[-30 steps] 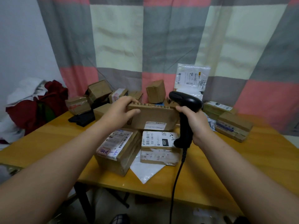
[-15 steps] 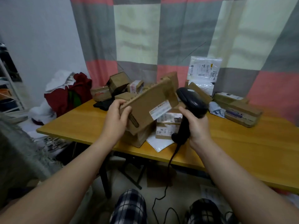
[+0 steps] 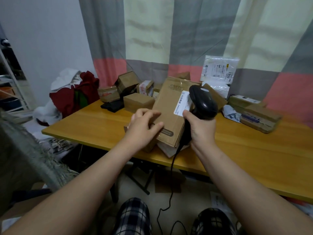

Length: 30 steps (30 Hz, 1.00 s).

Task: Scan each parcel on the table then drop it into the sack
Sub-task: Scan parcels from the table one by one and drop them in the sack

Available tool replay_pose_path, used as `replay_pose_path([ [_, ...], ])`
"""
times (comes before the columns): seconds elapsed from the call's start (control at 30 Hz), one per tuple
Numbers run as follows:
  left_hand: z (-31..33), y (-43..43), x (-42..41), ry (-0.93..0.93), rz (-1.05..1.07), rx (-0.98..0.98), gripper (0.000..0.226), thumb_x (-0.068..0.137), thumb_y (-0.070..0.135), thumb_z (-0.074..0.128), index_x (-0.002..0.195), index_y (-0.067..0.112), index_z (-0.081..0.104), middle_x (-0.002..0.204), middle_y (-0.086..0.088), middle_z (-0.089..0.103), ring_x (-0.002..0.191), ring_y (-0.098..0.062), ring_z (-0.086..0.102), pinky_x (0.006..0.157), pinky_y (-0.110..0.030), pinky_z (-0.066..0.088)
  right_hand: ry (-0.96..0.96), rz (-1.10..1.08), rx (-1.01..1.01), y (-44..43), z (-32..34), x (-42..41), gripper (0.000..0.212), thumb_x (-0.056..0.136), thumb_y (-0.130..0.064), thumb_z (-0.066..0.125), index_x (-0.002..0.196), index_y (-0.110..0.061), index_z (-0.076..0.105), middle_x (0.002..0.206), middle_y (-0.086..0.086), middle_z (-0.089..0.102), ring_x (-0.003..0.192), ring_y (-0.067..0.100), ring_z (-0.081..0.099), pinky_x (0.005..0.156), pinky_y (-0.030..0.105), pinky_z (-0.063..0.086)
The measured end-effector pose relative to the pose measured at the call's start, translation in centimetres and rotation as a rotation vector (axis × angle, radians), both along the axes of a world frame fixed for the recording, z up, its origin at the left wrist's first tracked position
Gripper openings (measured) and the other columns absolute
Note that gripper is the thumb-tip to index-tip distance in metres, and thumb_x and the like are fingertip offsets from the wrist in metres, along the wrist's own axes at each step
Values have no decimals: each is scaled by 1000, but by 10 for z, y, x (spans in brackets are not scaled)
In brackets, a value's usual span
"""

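Observation:
My left hand [image 3: 144, 126] grips the near left edge of a flat brown cardboard parcel [image 3: 171, 109], held tilted above the front of the wooden table [image 3: 254, 150]. Its white label [image 3: 183, 103] faces up at the right side. My right hand [image 3: 200, 131] grips the handle of a black corded barcode scanner [image 3: 202, 100], whose head sits right over that label. Several more brown parcels lie under and behind the held one. A grey woven sack [image 3: 25, 158] hangs at the far left, below table height.
Cardboard boxes [image 3: 137, 101] cluster at the back of the table, two long boxes [image 3: 257, 114] lie at the right, and a white plastic mailer [image 3: 219, 70] leans on the checked curtain. Red and white cloth [image 3: 67, 94] is piled left of the table. The scanner cable [image 3: 171, 184] drops between my knees.
The left hand has turned the parcel so its label faces up, and the scanner head has moved over the label. The view has swung left and down.

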State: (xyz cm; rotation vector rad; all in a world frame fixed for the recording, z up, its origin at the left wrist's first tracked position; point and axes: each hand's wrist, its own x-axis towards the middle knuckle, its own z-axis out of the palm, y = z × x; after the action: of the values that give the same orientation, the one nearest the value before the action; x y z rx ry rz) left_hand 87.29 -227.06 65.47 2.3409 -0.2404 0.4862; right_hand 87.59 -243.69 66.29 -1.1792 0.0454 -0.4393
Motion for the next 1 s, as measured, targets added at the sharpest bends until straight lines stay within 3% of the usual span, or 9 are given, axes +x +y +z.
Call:
replay_pose_path([
  [0.07, 5, -7, 1, -7, -56, -33, 63, 87, 50, 60, 143, 30, 38, 145, -2, 31, 136, -20, 28, 111, -37, 29, -26, 36, -7, 2, 3, -1, 36, 78, 0, 74, 112, -8, 67, 105, 7, 72, 97, 19, 70, 85, 42, 58],
  [0.17, 24, -12, 5, -13, -112, -399, 92, 80, 57, 66, 150, 27, 15, 148, 0, 34, 132, -14, 38, 108, -34, 37, -155, 99, -172, 0, 4, -5, 43, 77, -3, 77, 117, -14, 65, 112, 4, 71, 106, 16, 66, 91, 41, 55],
  [0.33, 56, 7, 21, -42, -135, -857, 35, 97, 17, 55, 131, 7, 51, 108, 2, 68, 93, -8, 67, 86, -29, 56, -147, 218, -159, -6, 8, -6, 40, 80, -7, 74, 118, -7, 63, 112, 9, 70, 107, 18, 66, 92, 40, 54],
  [0.43, 61, 14, 28, -107, -218, -1023, 22, 101, 9, 46, 122, 5, 47, 107, -3, 68, 93, -9, 68, 76, -24, 55, 16, 223, 0, -13, 12, 1, 37, 81, -15, 73, 116, -7, 65, 112, 15, 70, 90, 18, 69, 81, 36, 57],
  [0.57, 58, 5, 26, -92, -410, -1058, 17, 101, 5, 41, 111, 16, 48, 109, 0, 66, 100, -11, 65, 88, -33, 54, 83, 334, 174, -16, 21, 3, 52, 74, -27, 75, 120, -8, 61, 106, 16, 71, 74, 23, 71, 58, 25, 58],
  [0.73, 47, 4, 22, -45, -289, -761, 21, 101, 21, 46, 121, 26, 52, 120, 5, 62, 115, -14, 58, 104, -40, 44, -72, 285, 143, -18, 28, 7, 45, 80, -16, 71, 123, -9, 60, 117, 15, 67, 100, 29, 69, 80, 32, 59],
  [0.8, 49, 3, 16, 5, -178, -686, 30, 101, 41, 41, 123, 29, 55, 123, 4, 61, 115, -15, 58, 101, -40, 46, -146, 241, 53, -21, 27, 9, 47, 79, -17, 74, 122, -6, 62, 117, 16, 67, 108, 28, 66, 93, 39, 54],
  [0.9, 55, 0, 8, 275, -208, -933, 53, 95, 61, 28, 112, 25, 62, 103, -1, 71, 99, -21, 68, 81, -35, 57, -164, 238, -11, -23, 25, 7, 51, 67, -29, 82, 113, -11, 68, 114, 18, 67, 110, 30, 64, 99, 48, 49],
  [1.0, 54, 2, 6, 385, -304, -1017, 25, 94, 33, 55, 112, 15, 55, 92, -5, 72, 82, -17, 72, 70, -33, 60, -159, 250, -110, -18, 21, 4, 43, 72, -21, 76, 112, -11, 66, 111, 13, 69, 108, 26, 65, 98, 45, 51],
])
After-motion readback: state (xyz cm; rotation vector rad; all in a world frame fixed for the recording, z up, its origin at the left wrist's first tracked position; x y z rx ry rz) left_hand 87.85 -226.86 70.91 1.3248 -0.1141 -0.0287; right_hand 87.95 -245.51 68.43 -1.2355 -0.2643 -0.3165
